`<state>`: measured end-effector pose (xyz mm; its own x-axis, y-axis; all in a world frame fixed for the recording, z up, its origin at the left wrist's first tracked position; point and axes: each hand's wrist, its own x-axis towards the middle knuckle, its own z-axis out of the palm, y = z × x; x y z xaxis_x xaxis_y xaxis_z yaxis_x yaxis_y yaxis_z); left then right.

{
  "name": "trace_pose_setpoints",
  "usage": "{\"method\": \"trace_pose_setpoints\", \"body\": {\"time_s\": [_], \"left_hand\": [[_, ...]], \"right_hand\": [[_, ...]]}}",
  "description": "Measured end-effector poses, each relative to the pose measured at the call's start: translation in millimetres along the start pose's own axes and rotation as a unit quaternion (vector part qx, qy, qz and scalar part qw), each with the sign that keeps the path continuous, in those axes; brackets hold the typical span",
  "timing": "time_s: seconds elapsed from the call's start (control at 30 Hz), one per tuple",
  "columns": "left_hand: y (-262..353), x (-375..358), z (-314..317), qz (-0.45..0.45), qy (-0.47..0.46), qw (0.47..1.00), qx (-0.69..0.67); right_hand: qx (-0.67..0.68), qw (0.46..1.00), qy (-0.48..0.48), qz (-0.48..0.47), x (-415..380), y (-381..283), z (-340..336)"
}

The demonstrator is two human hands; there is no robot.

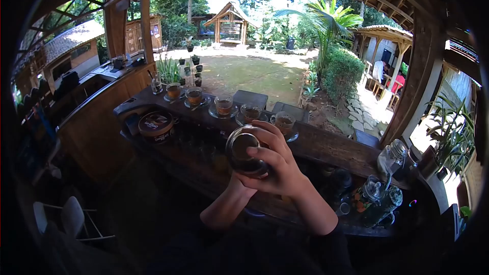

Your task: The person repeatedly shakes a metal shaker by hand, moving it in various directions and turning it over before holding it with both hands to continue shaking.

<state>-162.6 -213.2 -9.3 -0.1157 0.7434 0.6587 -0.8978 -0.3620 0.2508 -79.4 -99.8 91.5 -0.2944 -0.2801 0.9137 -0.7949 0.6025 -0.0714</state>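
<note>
A dark, round glass jar (244, 148) is held up in front of me, tilted so that one circular end faces me. My right hand (279, 159) wraps round its right side, the thumb lying across the near end. Below and behind it is my left hand (244, 186), close against the jar's underside; its fingers are hidden. Just beyond, on the wooden ledge, several glass cups of brown drink stand on saucers, among them a middle cup (223, 106) and the right-end cup (282, 121).
A round brown tub (156, 126) sits at the left of the counter. To the right are a large clear jar (392, 157), a patterned glass jug (368, 193) and a small glass (345, 208). A spoon glass (156, 84) stands at the ledge's far left. Stools (249, 99) stand beyond.
</note>
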Motion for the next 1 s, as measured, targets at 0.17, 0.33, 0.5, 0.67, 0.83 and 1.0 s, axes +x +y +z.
{"method": "trace_pose_setpoints", "body": {"time_s": [0.17,0.33,0.5,0.67,0.83,1.0], "left_hand": [[-14.0,21.6,-2.8,-0.087,0.128,0.977,-0.144],[-33.7,37.3,43.2,0.004,0.203,0.918,-0.342],[2.0,19.8,8.3,-0.113,0.016,0.975,-0.192],[30.9,42.5,-6.0,-0.062,-0.184,0.977,0.087],[58.7,-13.2,-14.2,-0.044,0.123,0.990,-0.045],[94.0,21.0,-4.6,0.073,-0.101,0.978,0.165]], "right_hand": [[-0.081,0.950,-0.140,-0.265,-5.3,-89.2,-20.3],[0.002,0.984,-0.076,-0.164,-6.1,-34.2,-29.4],[-0.037,0.975,-0.069,-0.206,14.5,-56.5,-21.2],[0.025,0.955,-0.119,-0.269,17.5,-62.2,-6.8],[-0.037,0.993,-0.019,-0.107,26.2,19.3,34.8],[-0.001,0.953,-0.141,-0.269,57.0,-47.0,54.9]]}}
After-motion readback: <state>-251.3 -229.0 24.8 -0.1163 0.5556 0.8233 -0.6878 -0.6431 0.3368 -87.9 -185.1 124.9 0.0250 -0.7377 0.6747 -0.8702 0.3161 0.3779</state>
